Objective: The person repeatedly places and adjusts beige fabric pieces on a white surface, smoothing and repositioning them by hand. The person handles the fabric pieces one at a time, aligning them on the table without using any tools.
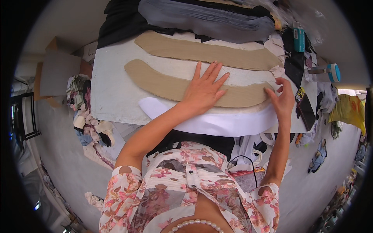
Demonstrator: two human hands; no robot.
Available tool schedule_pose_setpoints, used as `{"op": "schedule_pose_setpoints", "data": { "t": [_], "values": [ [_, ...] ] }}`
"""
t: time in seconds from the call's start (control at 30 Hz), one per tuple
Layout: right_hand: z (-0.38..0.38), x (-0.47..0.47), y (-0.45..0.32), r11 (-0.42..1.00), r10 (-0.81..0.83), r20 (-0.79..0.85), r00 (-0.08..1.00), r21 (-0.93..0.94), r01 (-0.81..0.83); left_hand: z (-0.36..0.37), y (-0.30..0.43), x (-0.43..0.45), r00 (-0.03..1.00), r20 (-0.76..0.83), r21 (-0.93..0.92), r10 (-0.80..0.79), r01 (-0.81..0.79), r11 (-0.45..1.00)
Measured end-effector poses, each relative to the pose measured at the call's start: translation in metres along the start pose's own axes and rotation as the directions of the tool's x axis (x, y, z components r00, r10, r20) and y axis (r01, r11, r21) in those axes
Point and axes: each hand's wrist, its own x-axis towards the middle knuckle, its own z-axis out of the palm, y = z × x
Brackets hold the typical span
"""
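My left hand (205, 88) lies flat with fingers spread on a khaki curved fabric strip (158, 81), pressing on its middle. At the strip's right end my right hand (281, 97) is curled, thumb touching the cloth and a gap between thumb and forefinger. A second khaki curved strip (204, 51) lies just beyond, near my left fingertips. Closer to my body a white curved piece (227, 123) rests along the table's front edge, partly under my left forearm.
The pale table (113, 87) carries a stack of grey fabric pieces (204, 20) and black cloth (122, 23) at the back. To the right are a smartphone (306, 112), a teal box (299, 40) and a clear jar (323, 72). Fabric scraps (90, 125) heap at the left.
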Motion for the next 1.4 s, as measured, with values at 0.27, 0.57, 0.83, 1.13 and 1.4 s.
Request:
{"op": "schedule_pose_setpoints", "data": {
  "t": [0.27,0.57,0.83,1.13,1.4],
  "values": [
    [0.019,0.01,-0.006,0.709,0.224,0.325,0.919,0.592,-0.382,0.0,0.0,0.0,1.0,-0.001,0.014,0.015,-0.015,1.0],
    [0.017,0.022,0.022,0.512,0.292,0.262,0.92,0.769,-0.382,-0.007,-0.002,-0.001,0.995,-0.097,-0.169,0.006,-0.022,0.985],
    [-0.003,0.005,0.031,0.959,0.059,0.131,0.99,0.269,-0.092,-0.029,-0.021,-0.016,0.979,-0.204,-0.174,0.023,-0.059,0.983],
    [0.006,0.005,0.026,0.998,-0.025,0.133,0.991,0.061,0.017,0.005,-0.028,-0.027,0.987,-0.151,0.026,0.056,-0.053,0.998],
    [0.007,0.001,0.027,0.982,-0.148,0.106,0.983,-0.105,0.159,0.003,-0.021,-0.024,0.998,-0.054,-0.038,0.032,-0.034,0.999]
  ]
}}
